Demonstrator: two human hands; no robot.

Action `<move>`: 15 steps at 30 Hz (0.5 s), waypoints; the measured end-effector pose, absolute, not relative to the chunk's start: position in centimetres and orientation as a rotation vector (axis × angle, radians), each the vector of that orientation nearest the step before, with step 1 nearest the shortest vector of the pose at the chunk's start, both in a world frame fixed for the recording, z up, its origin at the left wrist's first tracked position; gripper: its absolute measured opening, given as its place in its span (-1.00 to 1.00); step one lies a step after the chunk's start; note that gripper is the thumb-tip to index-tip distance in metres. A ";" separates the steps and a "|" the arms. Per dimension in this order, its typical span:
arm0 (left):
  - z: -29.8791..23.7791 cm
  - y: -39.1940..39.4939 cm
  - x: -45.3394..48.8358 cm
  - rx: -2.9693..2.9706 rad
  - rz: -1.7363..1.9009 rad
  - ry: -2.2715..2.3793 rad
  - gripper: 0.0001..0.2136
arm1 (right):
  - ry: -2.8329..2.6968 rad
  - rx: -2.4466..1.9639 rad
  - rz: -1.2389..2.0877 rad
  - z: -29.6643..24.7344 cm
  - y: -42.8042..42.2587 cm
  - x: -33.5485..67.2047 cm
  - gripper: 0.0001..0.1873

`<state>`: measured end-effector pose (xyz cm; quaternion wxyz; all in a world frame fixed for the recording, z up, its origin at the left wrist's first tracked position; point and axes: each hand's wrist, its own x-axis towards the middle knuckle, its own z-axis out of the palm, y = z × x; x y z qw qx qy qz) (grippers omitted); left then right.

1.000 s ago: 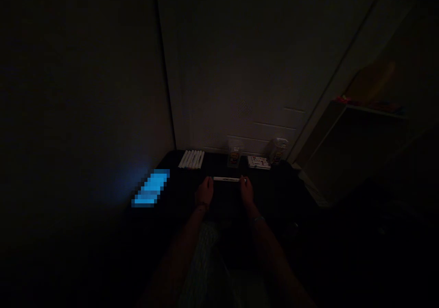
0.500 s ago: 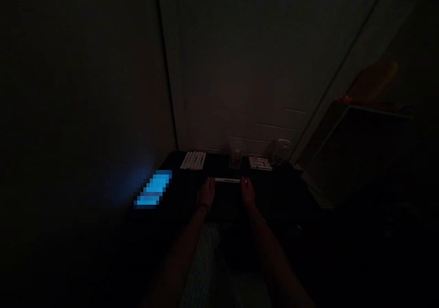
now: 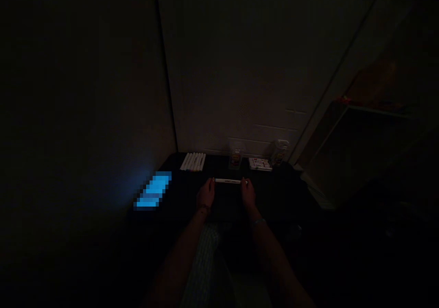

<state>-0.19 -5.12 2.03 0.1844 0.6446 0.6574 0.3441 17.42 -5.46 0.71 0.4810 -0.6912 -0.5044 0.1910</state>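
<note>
A white marker [image 3: 227, 181] with dark print on its barrel lies level between my two hands. My left hand [image 3: 206, 193] is closed on its left end. My right hand [image 3: 248, 193] grips the right end, and a little of the tip shows past the fingers. Beyond my left hand, several white markers [image 3: 193, 161] lie side by side in a row. A flat pack of white markers or a printed box [image 3: 260, 164] rests past my right hand; the dark hides which.
The dark table [image 3: 226, 207] stands against a wall [image 3: 219, 70]. Two clear plastic packages [image 3: 236, 157] with labels stand at its back. A glowing blue, pixelated screen [image 3: 153, 190] lies at the left edge. On the right is a shelf unit [image 3: 343, 143].
Both hands and the marker stay almost in place. The marker's left end shows slightly more beside my left fingers. The view has shifted a little.
</note>
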 end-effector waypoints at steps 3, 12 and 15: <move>2.3 -5.2 -0.1 1.779 0.975 1.883 -0.56 | -1.226 -1.676 0.464 0.7 -5.4 17.5 -0.55; 3.0 -5.5 -0.1 1.747 0.958 1.867 -0.58 | -1.214 -1.665 0.456 0.8 -5.5 17.5 -0.57; 2.8 -5.5 0.0 1.798 0.937 1.837 -0.59 | -1.225 -1.675 0.439 0.7 -5.5 17.4 -0.57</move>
